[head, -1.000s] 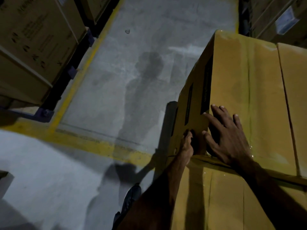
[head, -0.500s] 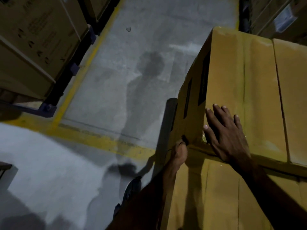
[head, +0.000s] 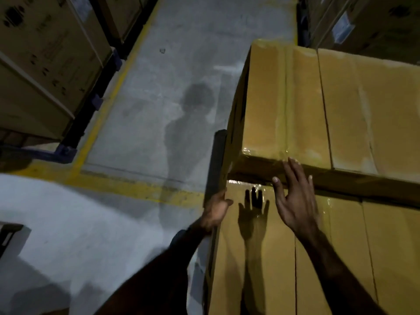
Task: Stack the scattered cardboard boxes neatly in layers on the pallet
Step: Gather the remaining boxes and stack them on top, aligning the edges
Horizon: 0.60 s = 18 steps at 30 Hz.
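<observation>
Two layers of yellow-brown cardboard boxes fill the right side. The upper box (head: pixel 284 98), taped along its top, sits set back on the lower box (head: pixel 261 258), leaving a dark step between them. My right hand (head: pixel 295 201) hovers over the lower box with fingers spread, its fingertips at the near face of the upper box. My left hand (head: pixel 216 208) lies against the lower box's left side at the top edge, thumb over the edge. A second upper box (head: pixel 368 114) lies beside the first. A dark bar (head: pixel 218 162), perhaps the pallet's edge, shows at the stack's left.
Grey concrete floor (head: pixel 147 121) with yellow lines (head: pixel 109 103) lies left of the stack. Large cartons on a blue pallet (head: pixel 45 64) stand at far left, more cartons (head: pixel 363 19) at top right. A dark object (head: pixel 9 237) sits at the left edge.
My right hand came off the upper box's top and now sits at its near face. My left hand dropped from the upper box's corner to the lower box's edge. The view shifted.
</observation>
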Each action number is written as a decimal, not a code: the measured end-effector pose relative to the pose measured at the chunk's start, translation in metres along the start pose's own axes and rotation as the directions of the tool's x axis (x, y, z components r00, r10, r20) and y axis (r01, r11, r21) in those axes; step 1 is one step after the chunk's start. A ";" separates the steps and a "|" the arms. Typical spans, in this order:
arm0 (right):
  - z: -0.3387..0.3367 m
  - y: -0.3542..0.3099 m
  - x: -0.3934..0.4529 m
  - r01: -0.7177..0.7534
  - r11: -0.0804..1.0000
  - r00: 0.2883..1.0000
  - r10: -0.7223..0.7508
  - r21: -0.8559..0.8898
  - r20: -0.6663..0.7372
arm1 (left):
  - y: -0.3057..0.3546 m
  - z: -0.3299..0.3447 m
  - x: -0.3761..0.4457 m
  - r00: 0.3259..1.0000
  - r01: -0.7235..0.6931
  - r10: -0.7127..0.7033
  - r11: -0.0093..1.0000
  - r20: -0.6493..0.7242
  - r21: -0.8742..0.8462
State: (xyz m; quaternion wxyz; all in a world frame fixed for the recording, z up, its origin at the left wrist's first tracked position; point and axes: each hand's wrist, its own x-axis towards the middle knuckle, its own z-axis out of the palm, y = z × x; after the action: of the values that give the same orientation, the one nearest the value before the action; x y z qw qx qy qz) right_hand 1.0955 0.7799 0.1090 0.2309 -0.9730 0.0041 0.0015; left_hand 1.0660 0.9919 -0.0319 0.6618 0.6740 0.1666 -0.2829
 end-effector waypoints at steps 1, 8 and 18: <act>-0.004 0.001 -0.022 -0.067 0.996 0.997 0.069 0.062 -0.029 | 0.001 0.004 -0.017 1.000 0.021 -0.020 0.999 -0.019 0.045; -0.057 0.005 -0.156 -0.241 0.810 0.945 0.321 0.535 -0.061 | 0.063 0.071 -0.180 0.987 -0.096 0.105 0.992 -0.125 0.079; -0.148 0.038 -0.324 -0.265 0.687 0.924 0.381 0.677 -0.025 | 0.068 0.174 -0.371 0.914 -0.340 0.373 0.918 -0.157 0.202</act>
State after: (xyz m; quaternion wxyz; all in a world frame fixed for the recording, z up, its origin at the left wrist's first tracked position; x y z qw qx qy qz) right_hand 0.7718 0.6817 0.2258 0.5552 -0.8075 0.1952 -0.0392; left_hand 0.7875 0.8718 0.2520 0.6231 0.7712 0.0788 -0.1038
